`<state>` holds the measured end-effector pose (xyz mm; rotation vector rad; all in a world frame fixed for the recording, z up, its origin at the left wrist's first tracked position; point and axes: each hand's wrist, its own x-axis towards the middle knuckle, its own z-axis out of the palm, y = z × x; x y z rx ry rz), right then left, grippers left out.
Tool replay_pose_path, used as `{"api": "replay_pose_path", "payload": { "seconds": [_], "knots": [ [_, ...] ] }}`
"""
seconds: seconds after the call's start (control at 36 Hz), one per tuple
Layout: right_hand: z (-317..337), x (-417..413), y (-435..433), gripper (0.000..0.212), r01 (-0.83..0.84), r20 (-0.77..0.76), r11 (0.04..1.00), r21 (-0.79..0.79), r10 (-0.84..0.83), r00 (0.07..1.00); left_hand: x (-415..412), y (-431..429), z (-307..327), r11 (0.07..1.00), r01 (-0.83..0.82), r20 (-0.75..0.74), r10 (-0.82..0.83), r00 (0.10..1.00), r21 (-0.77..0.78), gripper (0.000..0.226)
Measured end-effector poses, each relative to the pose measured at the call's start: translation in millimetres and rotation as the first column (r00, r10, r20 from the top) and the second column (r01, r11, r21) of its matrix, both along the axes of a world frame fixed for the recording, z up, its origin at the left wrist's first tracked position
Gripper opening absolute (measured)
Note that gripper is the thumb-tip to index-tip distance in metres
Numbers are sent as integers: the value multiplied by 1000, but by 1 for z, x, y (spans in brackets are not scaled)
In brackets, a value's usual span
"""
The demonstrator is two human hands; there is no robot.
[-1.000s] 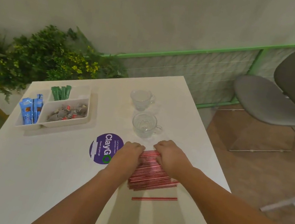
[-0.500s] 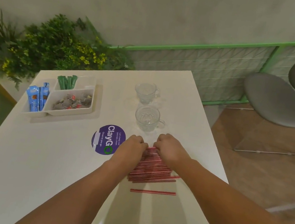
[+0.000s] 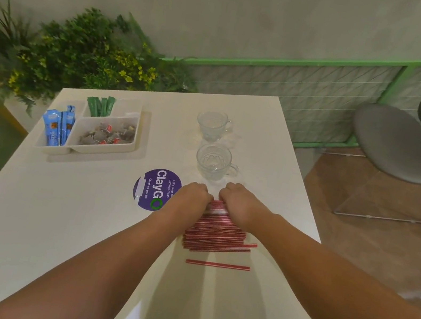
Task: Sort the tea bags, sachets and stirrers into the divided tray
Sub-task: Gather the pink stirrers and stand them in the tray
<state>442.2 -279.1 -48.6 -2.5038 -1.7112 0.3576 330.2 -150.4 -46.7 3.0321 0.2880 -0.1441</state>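
Stack of red-and-white flat stirrers [image 3: 218,236] lies just right of the round purple sticker [image 3: 150,189], long axes crosswise. Left hand [image 3: 191,198] and right hand [image 3: 241,203] curl fingers over its far edge, equally near. White divided tray [image 3: 104,151] sits beyond the sticker, leftward.

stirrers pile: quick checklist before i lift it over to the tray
1. Hands on stirrer pile: ok; left hand and right hand rest on its far end.
2. Grip closed: cannot tell; fingers hidden beneath the hands.
3. Pile squared: not ok; nearer sticks jut right.
4. All gathered: not ok; stray stirrer lies apart, nearer you.
5. Clearance from glass cup: not ok; it stands just beyond the knuckles.
6. Free section in divided tray: cannot tell; seen sections hold blue sachets, green sachets, tea bags.
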Motion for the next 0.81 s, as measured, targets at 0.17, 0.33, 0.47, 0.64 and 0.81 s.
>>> {"api": "replay_pose_path", "payload": {
  "seconds": [0.17, 0.33, 0.47, 0.64, 0.81],
  "knots": [
    [-3, 0, 1, 20, 6, 23, 999, 34, -7, 1000, -3, -1, 0, 1000, -18, 36, 18, 999, 6, 23],
    [0, 1, 3, 20, 30, 5, 999, 37, -30, 1000, -4, -1, 4, 999, -32, 55, 32, 998, 0, 21],
    [11, -3, -2, 21, 43, -19, 997, 67, -42, 999, -4, 1, 15, 1000, -14, 16, 14, 1000, 14, 22],
    [39, -15, 2, 12, 95, -111, 995, 31, -91, 990, -5, 12, 54, 1000, -7, -76, 7, 997, -8, 21],
    [74, -30, 28, 34, 76, -370, 997, 33, -58, 927, -12, 47, 107, 996, -41, -239, 20, 971, -80, 28]
  ]
}}
